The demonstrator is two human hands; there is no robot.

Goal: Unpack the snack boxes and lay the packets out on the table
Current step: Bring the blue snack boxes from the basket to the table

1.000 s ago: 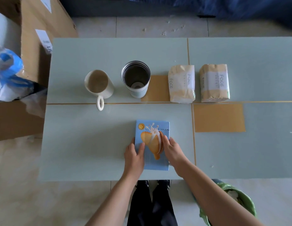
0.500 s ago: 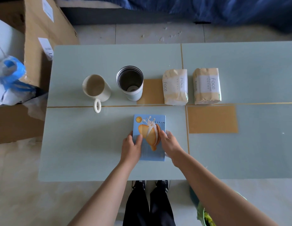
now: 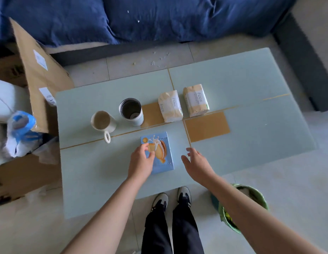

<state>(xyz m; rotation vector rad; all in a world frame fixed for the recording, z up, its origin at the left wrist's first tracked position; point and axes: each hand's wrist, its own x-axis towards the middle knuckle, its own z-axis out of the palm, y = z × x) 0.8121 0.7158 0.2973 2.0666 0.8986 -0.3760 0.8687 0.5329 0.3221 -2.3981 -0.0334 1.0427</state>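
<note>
A blue snack box (image 3: 162, 153) with a picture of biscuits lies flat on the pale green table (image 3: 97, 165), near its front edge. My left hand (image 3: 141, 162) rests on the box's left side, fingers curled over the lid. My right hand (image 3: 195, 163) hovers just right of the box with fingers spread, holding nothing and not touching it.
A white mug (image 3: 102, 121), a steel tumbler (image 3: 131, 111) and two tan tissue packs (image 3: 170, 106) (image 3: 196, 100) stand in a row behind the box. Cardboard cartons (image 3: 40, 74) and a blue-white bag (image 3: 20, 132) sit left. A green bin (image 3: 251, 197) is at the lower right.
My right hand has lifted off the box and moved to the right. My left hand stays on the box. The camera has tilted up, showing the blue sofa.
</note>
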